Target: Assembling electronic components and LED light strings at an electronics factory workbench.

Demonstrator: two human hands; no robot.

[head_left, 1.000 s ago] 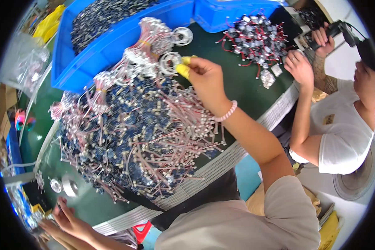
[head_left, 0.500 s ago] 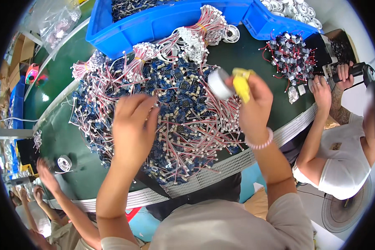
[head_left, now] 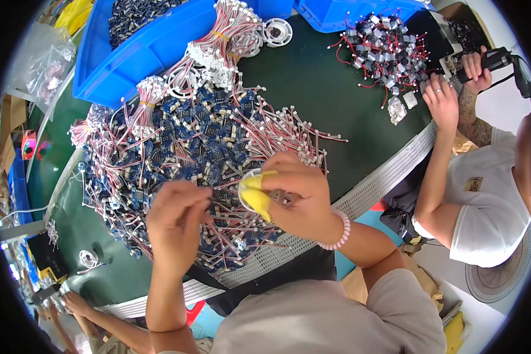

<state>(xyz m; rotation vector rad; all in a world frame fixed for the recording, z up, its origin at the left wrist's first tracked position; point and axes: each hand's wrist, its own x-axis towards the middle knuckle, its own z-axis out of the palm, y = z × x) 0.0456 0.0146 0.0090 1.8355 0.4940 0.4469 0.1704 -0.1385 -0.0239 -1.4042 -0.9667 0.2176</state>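
My right hand (head_left: 304,197), with yellow covers (head_left: 255,197) on its thumb and finger, grips a white round plastic part (head_left: 249,176). Most of that part is hidden behind the covered fingertips. To its left is my left hand (head_left: 176,221), its fingers drawn together in a pinch; what they hold is too small and blurred to name. Both hands are above a wide heap of small blue circuit boards (head_left: 203,127) with red-and-white wires. Loose wires with white connectors (head_left: 283,133) spread over the heap's right side.
Blue bins (head_left: 153,50) line the back, with tied wire bundles (head_left: 218,44) in front. A white reel-like part (head_left: 277,32) lies beside them. A pile of grey components with red wires (head_left: 389,53) is near a co-worker's hands (head_left: 442,103). Another white round part (head_left: 88,259) lies far left.
My right hand has moved left and nearer to me with the white round part, closer to my left hand. My left hand has dropped slightly. The whole view has shifted.
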